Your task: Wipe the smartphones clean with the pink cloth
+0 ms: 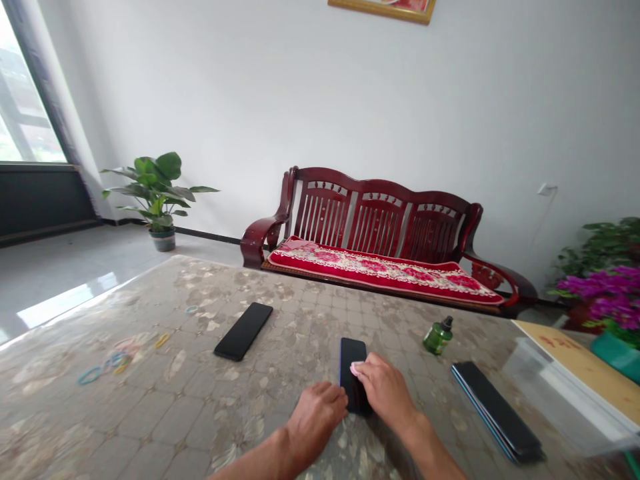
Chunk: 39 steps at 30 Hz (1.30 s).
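Observation:
A dark smartphone (354, 397) lies on the table in front of me, its long side pointing away. My left hand (320, 415) is closed at its lower left edge, steadying it with curled fingers. Pinched in my right hand (386, 387) is a small pinkish-white cloth (357, 368), pressed on the phone's screen. That hand hides the phone's right side, and most of the cloth is tucked under the fingers. Left of my hands, a second black smartphone (244, 331) lies flat by itself. A green bottle with a black cap (438, 337) stands beyond my right hand.
Stacked phones (497, 412) lie at the right, beside a clear plastic box (545, 393) with a tan board (580, 360) on top. Coloured bands (107, 363) are scattered at the left of the patterned tablecloth (165, 427). Behind the table stands a wooden bench (380, 220); purple flowers (607, 293) stand far right.

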Each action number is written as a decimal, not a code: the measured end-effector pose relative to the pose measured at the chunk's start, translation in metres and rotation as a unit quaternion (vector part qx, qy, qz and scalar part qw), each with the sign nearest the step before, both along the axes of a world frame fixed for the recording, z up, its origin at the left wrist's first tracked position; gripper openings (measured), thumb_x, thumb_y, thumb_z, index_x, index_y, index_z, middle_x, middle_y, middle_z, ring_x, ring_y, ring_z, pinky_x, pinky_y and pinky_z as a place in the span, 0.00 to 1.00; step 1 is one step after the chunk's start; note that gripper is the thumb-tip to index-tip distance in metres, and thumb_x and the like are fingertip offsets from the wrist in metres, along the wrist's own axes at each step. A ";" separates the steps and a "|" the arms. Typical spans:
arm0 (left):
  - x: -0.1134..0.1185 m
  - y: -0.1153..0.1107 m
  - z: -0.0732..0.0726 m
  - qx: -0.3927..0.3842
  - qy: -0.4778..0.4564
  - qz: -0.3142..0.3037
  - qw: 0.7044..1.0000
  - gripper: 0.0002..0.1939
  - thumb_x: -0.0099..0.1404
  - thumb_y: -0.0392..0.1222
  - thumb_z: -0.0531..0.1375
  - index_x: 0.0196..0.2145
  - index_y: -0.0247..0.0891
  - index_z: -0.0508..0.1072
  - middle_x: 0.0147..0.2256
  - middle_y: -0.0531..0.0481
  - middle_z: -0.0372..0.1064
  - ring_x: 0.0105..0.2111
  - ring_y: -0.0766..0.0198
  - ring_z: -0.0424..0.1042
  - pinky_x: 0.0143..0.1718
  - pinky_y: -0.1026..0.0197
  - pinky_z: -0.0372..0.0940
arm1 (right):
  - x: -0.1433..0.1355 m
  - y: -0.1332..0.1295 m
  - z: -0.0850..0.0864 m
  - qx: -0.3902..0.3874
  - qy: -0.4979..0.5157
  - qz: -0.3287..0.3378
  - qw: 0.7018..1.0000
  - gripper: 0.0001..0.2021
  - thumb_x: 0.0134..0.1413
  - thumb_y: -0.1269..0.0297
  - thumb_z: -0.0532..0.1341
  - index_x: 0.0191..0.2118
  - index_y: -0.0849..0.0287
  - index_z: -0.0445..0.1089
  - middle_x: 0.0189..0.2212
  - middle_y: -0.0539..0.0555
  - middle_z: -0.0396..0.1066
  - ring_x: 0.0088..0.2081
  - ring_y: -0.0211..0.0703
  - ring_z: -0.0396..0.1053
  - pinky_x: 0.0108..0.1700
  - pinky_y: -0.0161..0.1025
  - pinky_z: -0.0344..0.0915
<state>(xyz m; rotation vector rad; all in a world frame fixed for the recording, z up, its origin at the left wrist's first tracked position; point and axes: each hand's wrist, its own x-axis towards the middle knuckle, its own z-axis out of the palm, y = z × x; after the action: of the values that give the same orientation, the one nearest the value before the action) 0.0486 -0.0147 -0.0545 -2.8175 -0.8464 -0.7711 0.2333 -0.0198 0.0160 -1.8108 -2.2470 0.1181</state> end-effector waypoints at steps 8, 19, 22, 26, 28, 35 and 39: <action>-0.005 -0.004 0.010 -0.053 0.036 0.004 0.998 0.04 0.66 0.33 0.62 0.34 0.38 0.70 0.35 0.52 0.73 0.32 0.61 0.73 0.34 0.62 0.68 | 0.005 0.037 0.004 0.013 -0.028 -0.041 0.999 0.16 0.68 0.62 0.51 0.40 0.52 0.78 0.37 0.53 0.72 0.41 0.40 0.70 0.42 0.32 0.58; -0.011 -0.005 0.038 -0.112 0.139 -0.010 0.984 0.07 0.69 0.29 0.55 0.37 0.36 0.71 0.38 0.50 0.73 0.36 0.62 0.74 0.39 0.64 0.68 | 0.001 -0.003 -0.006 0.025 0.013 0.003 1.000 0.17 0.68 0.63 0.50 0.40 0.50 0.77 0.36 0.52 0.72 0.42 0.39 0.69 0.44 0.32 0.58; -0.012 -0.001 0.033 -0.085 0.127 -0.030 0.988 0.06 0.70 0.31 0.54 0.39 0.36 0.71 0.37 0.50 0.73 0.34 0.61 0.73 0.38 0.63 0.68 | 0.001 0.025 -0.003 0.029 -0.003 -0.034 0.999 0.16 0.68 0.63 0.50 0.42 0.51 0.77 0.38 0.53 0.73 0.43 0.40 0.70 0.45 0.32 0.59; -0.010 0.004 0.021 -0.043 0.084 -0.035 0.995 0.06 0.70 0.35 0.57 0.33 0.37 0.70 0.33 0.52 0.71 0.31 0.62 0.72 0.34 0.63 0.66 | 0.001 0.033 0.001 0.017 0.001 -0.038 0.999 0.16 0.68 0.63 0.52 0.40 0.52 0.78 0.37 0.53 0.72 0.42 0.39 0.70 0.43 0.31 0.59; -0.009 0.005 0.014 -0.026 0.049 -0.033 0.998 0.06 0.70 0.36 0.58 0.32 0.38 0.69 0.31 0.52 0.71 0.30 0.63 0.71 0.33 0.64 0.66 | 0.001 0.019 0.000 0.013 0.008 -0.016 1.000 0.16 0.68 0.63 0.51 0.38 0.52 0.78 0.36 0.52 0.72 0.41 0.38 0.69 0.42 0.31 0.59; -0.006 0.003 0.002 -0.013 0.001 -0.013 1.000 0.08 0.71 0.38 0.58 0.31 0.39 0.68 0.30 0.54 0.70 0.29 0.64 0.70 0.33 0.64 0.64 | -0.004 -0.010 -0.005 0.010 0.017 0.026 0.999 0.17 0.69 0.63 0.49 0.38 0.51 0.76 0.35 0.51 0.71 0.40 0.39 0.69 0.42 0.32 0.58; -0.006 0.002 0.003 -0.014 0.002 -0.008 1.000 0.08 0.71 0.39 0.57 0.32 0.39 0.69 0.30 0.53 0.70 0.29 0.65 0.70 0.33 0.64 0.64 | -0.012 0.029 0.002 0.022 -0.011 -0.006 1.000 0.17 0.68 0.63 0.49 0.39 0.52 0.77 0.37 0.53 0.72 0.42 0.40 0.69 0.44 0.33 0.59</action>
<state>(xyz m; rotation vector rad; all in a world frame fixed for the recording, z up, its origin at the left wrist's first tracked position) 0.0428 -0.0125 -0.0511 -2.8520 -0.8428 -0.7616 0.2216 0.0089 0.0180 -1.8114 -2.2344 0.0475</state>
